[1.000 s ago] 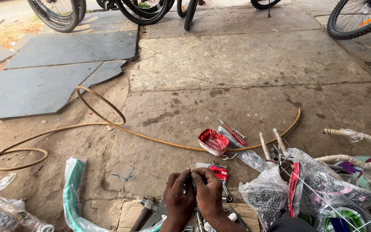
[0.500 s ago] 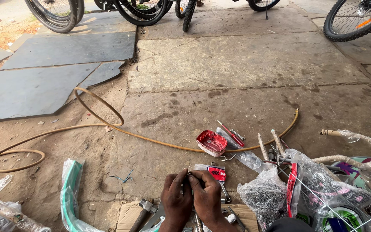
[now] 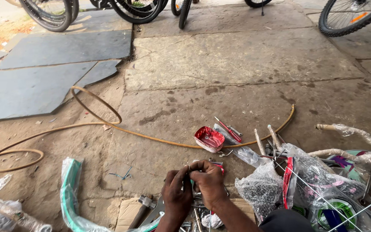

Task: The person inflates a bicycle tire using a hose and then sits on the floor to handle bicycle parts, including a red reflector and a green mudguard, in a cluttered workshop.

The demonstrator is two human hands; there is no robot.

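Pinching fingertips together, both hands (image 3: 194,184) curl inward

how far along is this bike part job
Done: tools and parts laid out on the stone floor, a red tin open beside a red-handled screwdriver. In hand: left hand and right hand pinch something small between the fingertips, too small to identify. Left: the green mudguard and bagged wheel remain plastic-wrapped.
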